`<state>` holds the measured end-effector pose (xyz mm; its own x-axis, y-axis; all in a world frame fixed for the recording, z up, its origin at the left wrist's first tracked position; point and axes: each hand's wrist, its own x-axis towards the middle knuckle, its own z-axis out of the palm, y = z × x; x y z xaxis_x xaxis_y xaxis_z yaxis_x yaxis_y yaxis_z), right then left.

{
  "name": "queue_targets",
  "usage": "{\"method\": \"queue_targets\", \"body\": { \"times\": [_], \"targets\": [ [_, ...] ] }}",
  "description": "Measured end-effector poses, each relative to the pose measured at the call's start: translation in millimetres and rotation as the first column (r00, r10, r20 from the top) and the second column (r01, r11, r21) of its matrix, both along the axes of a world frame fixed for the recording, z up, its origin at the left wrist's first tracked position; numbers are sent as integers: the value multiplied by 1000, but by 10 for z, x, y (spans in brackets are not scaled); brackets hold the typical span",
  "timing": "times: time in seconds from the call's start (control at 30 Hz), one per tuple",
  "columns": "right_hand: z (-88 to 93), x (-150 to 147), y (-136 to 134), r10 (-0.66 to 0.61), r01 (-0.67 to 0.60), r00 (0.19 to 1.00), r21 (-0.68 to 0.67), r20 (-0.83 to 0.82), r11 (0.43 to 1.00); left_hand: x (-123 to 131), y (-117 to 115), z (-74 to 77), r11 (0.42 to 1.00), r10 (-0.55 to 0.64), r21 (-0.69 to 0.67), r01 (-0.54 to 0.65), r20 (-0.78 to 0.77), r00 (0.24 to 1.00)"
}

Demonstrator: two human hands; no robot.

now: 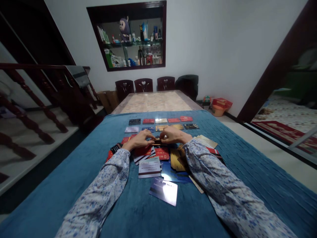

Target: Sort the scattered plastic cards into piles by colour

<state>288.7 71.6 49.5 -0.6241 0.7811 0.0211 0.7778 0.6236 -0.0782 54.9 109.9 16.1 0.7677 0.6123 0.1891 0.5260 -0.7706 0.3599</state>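
Observation:
Both hands meet over a loose heap of plastic cards at the table's middle. My left hand (140, 139) is closed, its fingertips pinching the left end of some dark and gold cards (158, 142). The other end is gripped by my right hand (173, 135), its fingers curled. Beneath and in front lie red cards (162, 153), gold cards (177, 160), blue cards (173, 174) and a pale grey card (149, 167). Closest to me is a shiny purple card (163, 190). Beyond the hands, cards such as a black one (134, 121) and a red one (186, 118) form rows.
A blue cloth (119, 208) covers the near part of the table; past it shows the bare marble-patterned tabletop (158, 99). Dark chairs (143, 85) line the far end. A wooden railing (32, 99) stands at left, and an orange tub (218, 110) sits on the floor at right.

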Motion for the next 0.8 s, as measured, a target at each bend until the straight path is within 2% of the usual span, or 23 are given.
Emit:
{"method": "queue_targets", "body": {
  "times": [0.33, 0.63, 0.8],
  "targets": [
    [62, 21, -38, -16, 17, 1000, 71, -13, 997, 13, 53, -80, 999, 17, 40, -24, 164, 986],
    [51, 49, -34, -29, 33, 999, 119, -31, 992, 26, 29, -58, 989, 46, 125, -77, 234, 971],
    [52, 64, -29, -59, 61, 998, 157, -22, 986, 49, 23, -76, 979, 108, 139, -148, 262, 959]
  ]
}}
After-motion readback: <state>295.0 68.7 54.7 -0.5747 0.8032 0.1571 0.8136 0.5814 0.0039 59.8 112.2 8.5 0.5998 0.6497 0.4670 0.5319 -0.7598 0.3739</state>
